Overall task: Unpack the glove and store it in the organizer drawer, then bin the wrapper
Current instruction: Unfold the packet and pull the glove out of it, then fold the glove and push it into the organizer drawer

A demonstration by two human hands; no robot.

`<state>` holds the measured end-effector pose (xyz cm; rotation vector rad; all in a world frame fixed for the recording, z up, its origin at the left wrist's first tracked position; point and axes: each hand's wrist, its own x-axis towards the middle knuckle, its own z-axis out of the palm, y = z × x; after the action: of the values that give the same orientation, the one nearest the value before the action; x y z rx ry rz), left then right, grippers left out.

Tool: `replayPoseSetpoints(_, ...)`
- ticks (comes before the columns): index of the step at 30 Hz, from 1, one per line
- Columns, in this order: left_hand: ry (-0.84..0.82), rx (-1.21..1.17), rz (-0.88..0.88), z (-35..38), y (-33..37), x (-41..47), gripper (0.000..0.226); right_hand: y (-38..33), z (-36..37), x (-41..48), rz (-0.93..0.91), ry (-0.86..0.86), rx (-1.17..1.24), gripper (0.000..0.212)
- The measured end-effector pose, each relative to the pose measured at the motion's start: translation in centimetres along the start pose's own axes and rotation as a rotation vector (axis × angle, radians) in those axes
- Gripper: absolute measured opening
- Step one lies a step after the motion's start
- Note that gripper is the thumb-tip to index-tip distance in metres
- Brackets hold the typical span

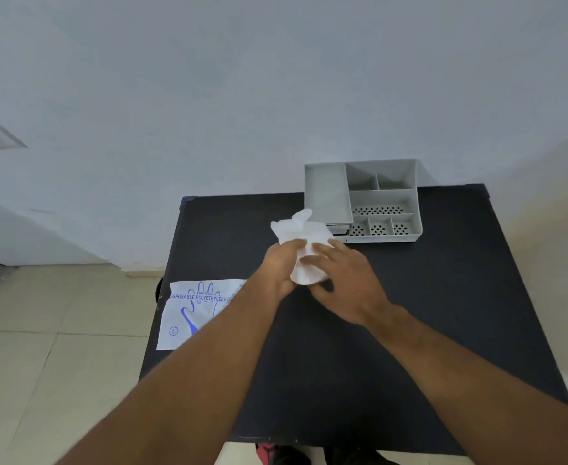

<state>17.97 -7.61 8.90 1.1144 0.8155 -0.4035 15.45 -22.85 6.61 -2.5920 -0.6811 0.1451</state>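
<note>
Hands meet over the middle of the black worktop [410, 330], where I see the left hand [280, 266] and right hand [346, 283] each with its grip pinching the crumpled white glove [304, 234], held just in front of the grey organizer [363, 199] at the worktop's far edge. Behind the glove, the organizer's drawer [338, 229] shows only as a dark slot, and I cannot tell how far it is pulled out. Flat on the worktop's left edge lies the printed wrapper [192, 313], partly hidden by the left forearm.
</note>
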Motion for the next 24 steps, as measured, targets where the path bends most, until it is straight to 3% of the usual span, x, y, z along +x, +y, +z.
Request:
replayPoseSetpoints(4, 0.069, 0.073, 0.031, 0.0, -0.1, 0.0, 0.030, 1.5, -0.6, -0.4, 0.048, -0.098, 0.202, 0.046)
replayPoseSetpoints(8, 0.115, 0.059, 0.070, -1.5, -0.2, 0.1, 0.033, 2.4, -1.2, 0.5, 0.184, 0.013, 0.382, 0.032)
replayPoseSetpoints(11, 0.215, 0.106, 0.067, -3.0, -0.2, -0.2, 0.036, 2.8, -1.3, 1.7, 0.366, 0.062, 0.504, 0.023)
replayPoseSetpoints(16, 0.343, 0.136, 0.059, -4.7, 0.4, 0.7, 0.028, 2.9, 0.2, 4.6, 0.715, -0.016, 0.786, 0.014)
replayPoseSetpoints(19, 0.370, 0.179, 0.067, -4.5, 0.9, 1.2, 0.034, 2.3, 0.5, 5.9, 0.935, -0.055, 1.060, 0.008)
replayPoseSetpoints(24, 0.341, 0.251, 0.047, -4.2, 1.7, 2.8, 0.039, 2.2, 1.5, 8.3, 1.099, 0.014, 1.175, 0.013)
